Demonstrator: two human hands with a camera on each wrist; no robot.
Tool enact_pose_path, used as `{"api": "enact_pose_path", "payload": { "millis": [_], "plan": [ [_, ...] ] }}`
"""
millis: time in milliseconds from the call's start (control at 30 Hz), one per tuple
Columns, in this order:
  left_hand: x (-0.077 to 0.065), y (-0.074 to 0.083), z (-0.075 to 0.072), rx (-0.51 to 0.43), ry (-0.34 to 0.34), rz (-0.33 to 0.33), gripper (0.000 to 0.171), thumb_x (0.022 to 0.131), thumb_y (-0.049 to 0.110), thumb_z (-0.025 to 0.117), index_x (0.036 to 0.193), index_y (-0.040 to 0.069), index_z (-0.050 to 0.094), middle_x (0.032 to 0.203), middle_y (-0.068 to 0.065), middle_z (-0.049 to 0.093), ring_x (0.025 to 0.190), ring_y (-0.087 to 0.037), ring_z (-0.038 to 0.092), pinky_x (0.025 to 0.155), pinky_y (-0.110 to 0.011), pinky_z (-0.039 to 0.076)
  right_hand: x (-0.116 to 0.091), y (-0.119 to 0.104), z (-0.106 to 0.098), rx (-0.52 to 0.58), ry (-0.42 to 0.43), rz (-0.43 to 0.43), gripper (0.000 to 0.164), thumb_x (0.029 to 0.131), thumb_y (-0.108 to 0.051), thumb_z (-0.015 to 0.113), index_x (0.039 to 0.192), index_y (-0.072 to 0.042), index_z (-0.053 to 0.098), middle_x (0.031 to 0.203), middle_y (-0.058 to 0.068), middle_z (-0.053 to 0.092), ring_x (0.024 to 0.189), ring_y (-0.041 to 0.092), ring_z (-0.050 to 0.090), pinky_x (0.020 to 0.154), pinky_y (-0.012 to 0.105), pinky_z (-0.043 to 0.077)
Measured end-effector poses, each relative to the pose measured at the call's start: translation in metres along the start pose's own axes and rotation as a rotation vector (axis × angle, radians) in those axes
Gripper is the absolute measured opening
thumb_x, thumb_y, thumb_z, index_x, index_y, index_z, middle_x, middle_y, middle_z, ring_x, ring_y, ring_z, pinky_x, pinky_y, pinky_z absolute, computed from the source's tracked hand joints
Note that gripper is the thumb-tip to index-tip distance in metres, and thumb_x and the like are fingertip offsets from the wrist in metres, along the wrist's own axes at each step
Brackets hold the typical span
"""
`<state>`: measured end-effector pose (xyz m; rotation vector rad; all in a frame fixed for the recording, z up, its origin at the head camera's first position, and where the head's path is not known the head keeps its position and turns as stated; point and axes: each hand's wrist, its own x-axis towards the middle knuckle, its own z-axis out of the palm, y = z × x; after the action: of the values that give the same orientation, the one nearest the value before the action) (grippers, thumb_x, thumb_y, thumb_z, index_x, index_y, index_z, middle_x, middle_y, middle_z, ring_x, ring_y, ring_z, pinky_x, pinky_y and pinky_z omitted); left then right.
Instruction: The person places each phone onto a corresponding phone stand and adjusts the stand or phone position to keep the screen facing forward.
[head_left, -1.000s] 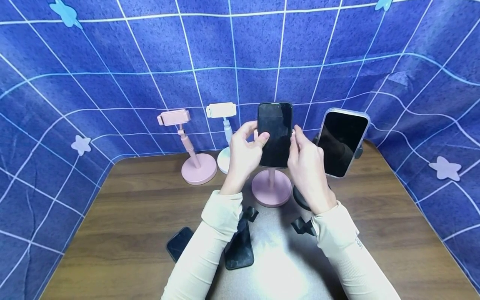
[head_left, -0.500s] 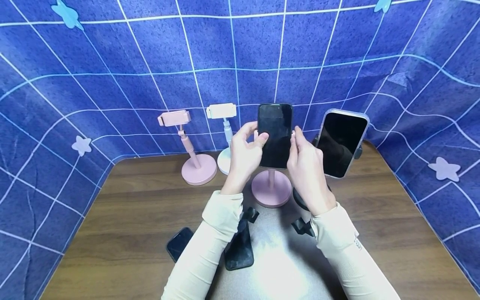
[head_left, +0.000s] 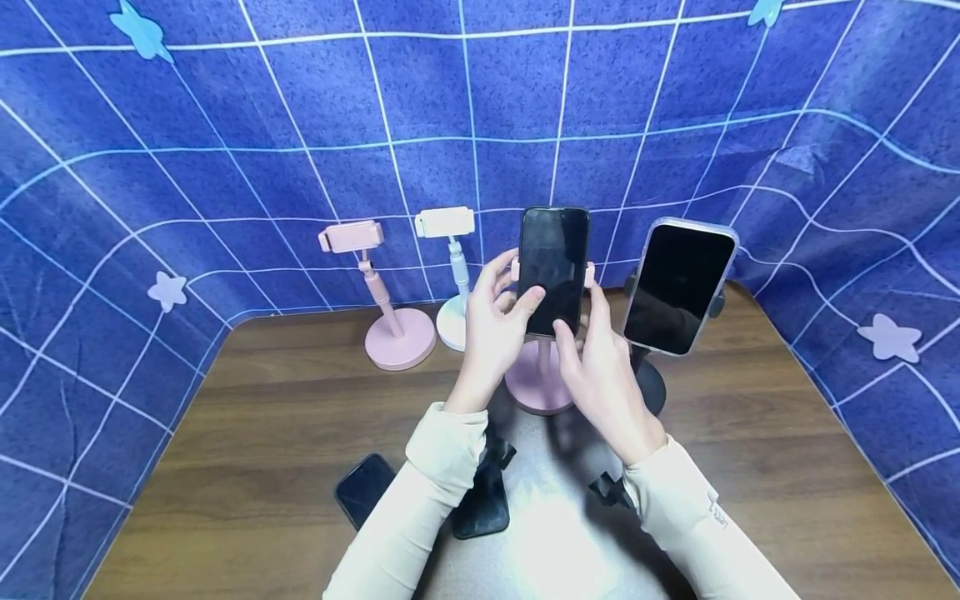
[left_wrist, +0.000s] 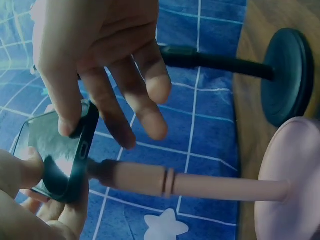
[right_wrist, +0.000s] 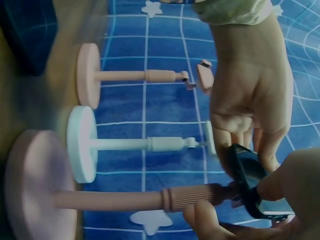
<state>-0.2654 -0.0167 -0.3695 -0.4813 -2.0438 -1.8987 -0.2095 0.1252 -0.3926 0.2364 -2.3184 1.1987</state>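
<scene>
A black smartphone (head_left: 555, 271) stands upright in the clamp of a pink phone stand (head_left: 542, 383); clamp ends show at both its sides. My left hand (head_left: 495, 333) holds the phone's left side, thumb on the screen and fingers curled behind. With its thumb on the lower screen, my right hand (head_left: 603, 375) grips the lower right edge. In the left wrist view, several right-hand fingers (left_wrist: 142, 100) hang loose below the phone's edge. The right wrist view shows the left thumb and fingers around the phone (right_wrist: 250, 175), just above the stand's ribbed neck.
To the left stand another pink phone stand (head_left: 397, 337) and a white one (head_left: 447, 223). At right, a black stand (head_left: 651, 387) bears a phone in a clear case (head_left: 678, 287). Two dark phones lie in front, one at left (head_left: 363, 490), one under my left forearm (head_left: 482, 508).
My right hand has slid down from the clamp's right end, bringing its thumb onto the lower screen. The left hand has dropped slightly on the phone's side, baring the left clamp end.
</scene>
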Motion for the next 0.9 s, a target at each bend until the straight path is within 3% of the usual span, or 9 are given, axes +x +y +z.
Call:
{"api": "enact_pose_path", "payload": {
  "millis": [167,300,400,533,700,900],
  "plan": [
    [-0.014,-0.008,-0.002,0.079,0.02,0.014,0.061,0.091,0.009,0.078,0.145,0.0,0.05,0.128,-0.022,0.065,0.106,-0.034,0.067,0.093,-0.045,0.055,-0.006,0.005,0.0,0.024,-0.06,0.082,0.054,0.107,-0.029,0.056,0.152,-0.003,0.04,0.109,0.019,0.076,0.086,0.027,0.077,0.075,0.045,0.061],
    [-0.024,-0.018,-0.005,0.079,-0.017,-0.04,0.047,0.092,0.012,0.077,0.134,0.0,0.06,0.113,-0.02,0.071,0.089,-0.028,0.071,0.075,-0.034,0.061,-0.01,0.007,-0.001,0.024,-0.079,0.106,0.038,0.108,-0.029,0.052,0.138,-0.005,0.055,0.101,0.013,0.078,0.078,0.025,0.077,0.071,0.043,0.06],
    [-0.029,-0.022,-0.005,0.1,-0.042,-0.027,0.035,0.093,0.016,0.078,0.124,0.001,0.069,0.107,-0.016,0.074,0.085,-0.023,0.071,0.067,-0.026,0.059,-0.01,0.008,-0.003,0.018,-0.074,0.095,0.029,0.109,-0.027,0.05,0.127,-0.007,0.061,0.096,0.009,0.078,0.075,0.02,0.075,0.068,0.039,0.058],
    [-0.032,-0.023,-0.006,0.141,-0.043,0.024,0.031,0.093,0.017,0.078,0.12,0.002,0.073,0.105,-0.014,0.076,0.082,-0.023,0.069,0.07,-0.025,0.056,-0.009,0.008,-0.003,0.011,-0.074,0.086,0.026,0.11,-0.025,0.05,0.122,-0.006,0.063,0.096,0.007,0.078,0.073,0.017,0.074,0.064,0.033,0.056],
    [-0.034,-0.021,-0.006,0.151,-0.067,0.03,0.033,0.092,0.016,0.078,0.122,0.002,0.073,0.105,-0.015,0.076,0.083,-0.028,0.07,0.072,-0.024,0.054,-0.007,0.009,-0.005,0.021,-0.08,0.106,0.026,0.109,-0.022,0.05,0.122,-0.004,0.063,0.097,0.012,0.079,0.073,0.021,0.075,0.062,0.027,0.054],
    [-0.035,-0.018,-0.007,0.176,-0.093,0.025,0.034,0.093,0.018,0.077,0.123,0.003,0.072,0.108,-0.012,0.077,0.087,-0.023,0.072,0.078,-0.025,0.055,-0.005,0.008,-0.008,0.036,-0.087,0.127,0.027,0.109,-0.02,0.05,0.123,-0.002,0.063,0.094,0.017,0.077,0.072,0.023,0.075,0.058,0.023,0.052]
  ]
}}
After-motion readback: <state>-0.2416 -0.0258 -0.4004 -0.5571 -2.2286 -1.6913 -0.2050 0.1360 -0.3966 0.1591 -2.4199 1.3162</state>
